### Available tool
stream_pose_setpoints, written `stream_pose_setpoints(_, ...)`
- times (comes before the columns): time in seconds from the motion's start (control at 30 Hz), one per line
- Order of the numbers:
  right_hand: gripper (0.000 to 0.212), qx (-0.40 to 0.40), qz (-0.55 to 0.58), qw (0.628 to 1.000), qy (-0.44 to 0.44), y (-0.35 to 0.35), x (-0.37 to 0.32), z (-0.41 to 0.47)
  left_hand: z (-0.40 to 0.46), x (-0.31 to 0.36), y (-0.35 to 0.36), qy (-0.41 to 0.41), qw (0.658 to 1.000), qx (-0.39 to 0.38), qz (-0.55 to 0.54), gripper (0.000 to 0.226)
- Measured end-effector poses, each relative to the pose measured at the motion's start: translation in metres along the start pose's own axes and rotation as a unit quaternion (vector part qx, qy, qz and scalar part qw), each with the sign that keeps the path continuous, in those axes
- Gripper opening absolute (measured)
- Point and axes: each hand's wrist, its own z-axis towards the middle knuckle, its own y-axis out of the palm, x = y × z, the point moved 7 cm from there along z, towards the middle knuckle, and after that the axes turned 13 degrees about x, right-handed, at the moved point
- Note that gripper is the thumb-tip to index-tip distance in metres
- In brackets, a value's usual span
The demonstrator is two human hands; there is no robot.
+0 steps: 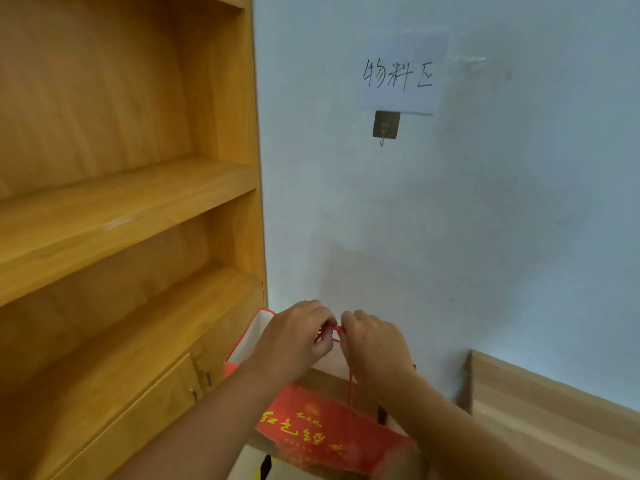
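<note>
A red paper bag [325, 431] with gold writing and a white inside hangs low in front of the wall. Its thin red cord handles [337, 330] are bunched between my two hands. My left hand [294, 336] pinches the cords from the left, fingers curled. My right hand [372, 341] pinches them from the right, close against the left one. High above on the wall is a small metal hook [385, 128] on a square adhesive plate, with nothing on it. My forearms cover part of the bag.
A white paper sign [401, 76] with handwritten characters is taped just above the hook. A wooden shelf unit [131, 202] with bare shelves fills the left, cabinet doors below. A wooden panel [554, 410] stands at the lower right against the pale wall.
</note>
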Motion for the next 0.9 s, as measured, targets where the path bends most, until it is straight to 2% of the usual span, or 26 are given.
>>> stream_pose_setpoints(0.2,0.007,0.036,0.013,0.999,0.013,0.012,0.004,0.044,0.041,-0.037,0.011,0.016,1.000,-0.007,-0.014,0.005)
stream_pose_setpoints(0.37,0.020,0.058,0.072,0.995,0.050,0.012,0.023,0.074,0.074,-0.050,0.019,0.031,0.999,-0.008,-0.027,0.006)
stream_pose_setpoints(0.6,0.015,0.079,0.127,0.986,0.076,0.007,0.061,0.113,0.124,-0.059,0.032,0.039,0.998,0.010,-0.055,0.007)
stream_pose_setpoints(0.9,0.014,0.143,0.101,0.980,0.093,-0.003,0.110,0.189,0.219,-0.077,0.056,0.054,0.990,0.038,-0.128,0.009)
